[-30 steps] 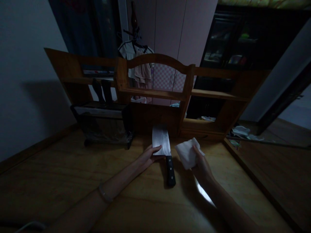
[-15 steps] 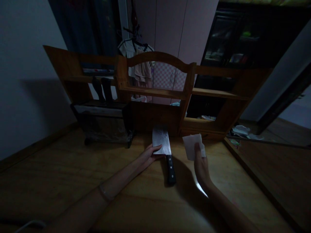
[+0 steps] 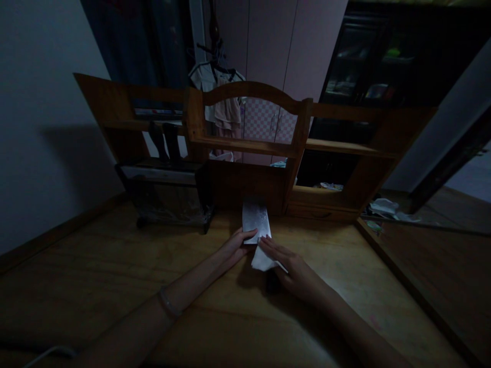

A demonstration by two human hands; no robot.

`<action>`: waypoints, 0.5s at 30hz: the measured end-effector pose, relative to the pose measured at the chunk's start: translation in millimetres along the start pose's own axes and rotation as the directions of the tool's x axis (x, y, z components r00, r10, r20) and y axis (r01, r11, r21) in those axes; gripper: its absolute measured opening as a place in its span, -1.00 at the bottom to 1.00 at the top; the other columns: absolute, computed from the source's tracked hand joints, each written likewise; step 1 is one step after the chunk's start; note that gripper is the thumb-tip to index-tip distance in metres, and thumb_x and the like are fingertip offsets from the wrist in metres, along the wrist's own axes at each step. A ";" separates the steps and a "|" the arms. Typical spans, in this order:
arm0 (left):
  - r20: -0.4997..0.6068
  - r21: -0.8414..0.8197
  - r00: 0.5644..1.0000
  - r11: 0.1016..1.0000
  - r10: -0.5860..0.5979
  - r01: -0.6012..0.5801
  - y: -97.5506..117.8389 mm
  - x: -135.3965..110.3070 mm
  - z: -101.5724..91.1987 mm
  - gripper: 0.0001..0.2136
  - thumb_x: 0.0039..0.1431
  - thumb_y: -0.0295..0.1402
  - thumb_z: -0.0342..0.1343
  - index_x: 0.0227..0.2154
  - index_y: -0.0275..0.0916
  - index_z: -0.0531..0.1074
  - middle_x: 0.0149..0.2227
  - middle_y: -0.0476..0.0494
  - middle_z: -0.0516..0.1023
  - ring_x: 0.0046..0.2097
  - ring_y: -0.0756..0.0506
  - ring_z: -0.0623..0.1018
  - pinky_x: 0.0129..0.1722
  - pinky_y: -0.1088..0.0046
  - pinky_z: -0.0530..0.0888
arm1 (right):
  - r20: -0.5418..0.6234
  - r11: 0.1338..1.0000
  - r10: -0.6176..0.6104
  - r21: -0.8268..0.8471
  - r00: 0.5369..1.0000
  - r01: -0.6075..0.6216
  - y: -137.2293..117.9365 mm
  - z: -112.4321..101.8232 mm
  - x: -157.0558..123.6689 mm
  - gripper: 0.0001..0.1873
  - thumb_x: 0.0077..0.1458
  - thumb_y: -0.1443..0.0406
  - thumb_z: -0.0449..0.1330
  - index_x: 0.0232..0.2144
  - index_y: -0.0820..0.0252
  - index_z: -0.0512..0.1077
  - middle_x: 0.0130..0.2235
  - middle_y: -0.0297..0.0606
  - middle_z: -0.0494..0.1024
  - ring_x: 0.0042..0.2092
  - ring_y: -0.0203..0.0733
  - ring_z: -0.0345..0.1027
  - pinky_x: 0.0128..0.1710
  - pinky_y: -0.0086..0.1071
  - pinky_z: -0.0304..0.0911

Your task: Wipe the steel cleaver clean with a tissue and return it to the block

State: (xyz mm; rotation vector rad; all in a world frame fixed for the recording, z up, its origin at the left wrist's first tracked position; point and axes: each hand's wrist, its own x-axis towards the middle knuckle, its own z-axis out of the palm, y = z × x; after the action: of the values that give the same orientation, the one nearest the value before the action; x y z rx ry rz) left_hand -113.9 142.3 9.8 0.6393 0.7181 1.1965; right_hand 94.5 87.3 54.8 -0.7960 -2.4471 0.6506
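A cleaver (image 3: 254, 220) with a broad metal blade points away from me over the wooden desk. My left hand (image 3: 235, 248) pinches the blade's lower left corner, thumb on top and fingers beneath. My right hand (image 3: 289, 266) holds a white paper tissue (image 3: 264, 259) and presses it over the blade's lower right, where it joins the handle. Most of the black handle is hidden by the tissue and this hand; only its dark end shows below.
A knife block (image 3: 166, 197) with two dark handles sticking up stands on the desk (image 3: 115, 286) at the left. Behind it runs a wooden shelf unit (image 3: 245, 148). A white cable (image 3: 53, 350) lies at the lower left. Clothes (image 3: 222, 97) hang beyond the shelf.
My right hand has moved left with the tissue, from beside the cleaver onto the blade near the handle. My left hand keeps its hold on the blade.
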 end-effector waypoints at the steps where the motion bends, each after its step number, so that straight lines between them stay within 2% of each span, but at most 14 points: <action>1: -0.001 -0.002 1.000 1.000 0.002 -0.002 0.0 0.1 -0.3 -0.80 0.08 -0.48 0.26 -0.19 -0.37 0.51 -0.20 -0.29 0.61 -0.24 -0.15 0.63 -0.17 0.34 0.56 | 0.003 1.000 0.003 -0.007 1.000 -0.003 -0.6 -0.7 -0.7 -0.15 0.04 0.55 0.01 0.33 -0.06 -0.02 0.37 -0.35 0.03 0.37 -0.12 -0.13 0.34 -0.05 -0.08; 8: 0.022 -0.006 1.000 1.000 -0.007 0.007 2.1 -2.9 2.2 -0.81 0.11 -0.48 0.23 -0.19 -0.38 0.51 -0.21 -0.30 0.62 -0.24 -0.14 0.62 -0.15 0.34 0.56 | 0.019 0.999 0.002 -0.045 1.000 -0.001 -2.6 -0.9 -2.6 -0.14 0.05 0.54 0.04 0.35 -0.02 -0.09 0.39 -0.31 -0.09 0.39 -0.11 -0.18 0.35 -0.06 -0.10; 15: 0.019 -0.014 1.000 1.000 -0.001 0.001 2.1 -2.5 3.6 -0.79 0.09 -0.49 0.24 -0.18 -0.37 0.51 -0.22 -0.27 0.62 -0.25 -0.13 0.62 -0.16 0.36 0.55 | 0.011 0.998 0.010 -0.066 1.000 -0.010 -2.6 0.2 -3.5 -0.17 0.09 0.52 0.04 0.34 -0.04 -0.07 0.39 -0.32 -0.09 0.39 -0.12 -0.19 0.34 -0.06 -0.08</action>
State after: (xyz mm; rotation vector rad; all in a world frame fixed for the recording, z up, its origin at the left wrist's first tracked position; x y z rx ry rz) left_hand -112.8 140.2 14.1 0.6382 0.6937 1.1920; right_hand 95.9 83.2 55.1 -0.8329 -2.4879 0.5824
